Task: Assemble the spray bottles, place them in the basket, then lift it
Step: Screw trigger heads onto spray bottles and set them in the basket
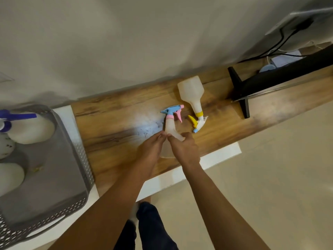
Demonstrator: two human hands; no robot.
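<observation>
Both hands, left hand (150, 148) and right hand (183, 150), clasping pink-topped spray bottle (170, 130), grey basket (79, 159) left

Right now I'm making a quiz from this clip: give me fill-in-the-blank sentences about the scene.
1. Both hands, left hand and right hand, hold the bottle with the pink and ____ sprayer.
2. The bottle with the yellow collar lies on the ____ tabletop.
3. The grey basket sits to the person's ____.

Missing words: blue; wooden; left
</observation>
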